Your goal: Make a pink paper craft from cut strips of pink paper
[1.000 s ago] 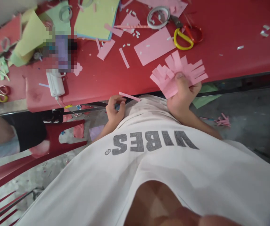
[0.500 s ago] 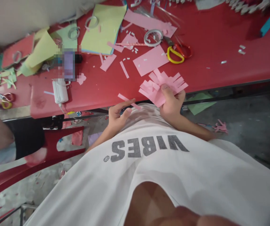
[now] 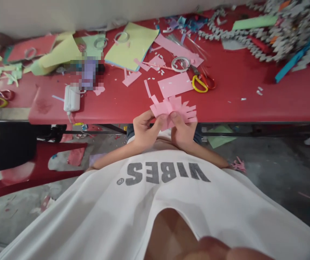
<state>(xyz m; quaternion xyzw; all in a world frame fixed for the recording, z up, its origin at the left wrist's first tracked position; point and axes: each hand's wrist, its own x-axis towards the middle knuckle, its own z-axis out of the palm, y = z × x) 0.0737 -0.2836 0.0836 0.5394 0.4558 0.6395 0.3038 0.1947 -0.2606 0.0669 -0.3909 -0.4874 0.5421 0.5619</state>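
While both hands are pinching it, a fringed pink paper piece [image 3: 173, 108] is being held just above the front edge of the table, at lower centre of the frame. The left hand [image 3: 145, 130] is gripping its left end between thumb and fingers. The right hand [image 3: 183, 131] is gripping its right side, thumb on top, and the two hands are almost touching. Narrow, uneven strips are radiating from the paper's edges.

Below the hands, a white T-shirt [image 3: 165, 173] is displaying the word "VIBES" in grey letters, inverted in this view. The glossy red table [image 3: 292, 104] is carrying a pink rectangular sheet [image 3: 175, 85] just above the paper. To its right, scissors with yellow and red handles [image 3: 199, 85] are lying beside a tape roll [image 3: 180, 64]. A yellow-green paper stack [image 3: 131, 47] is occupying the upper centre, and a white plug adapter [image 3: 72, 98] is lying left of centre. A grey cut-paper garland [image 3: 287, 39] is heaped at upper right. On the grey concrete floor [image 3: 274, 173], a green paper sheet [image 3: 219, 141] is lying under the table edge.
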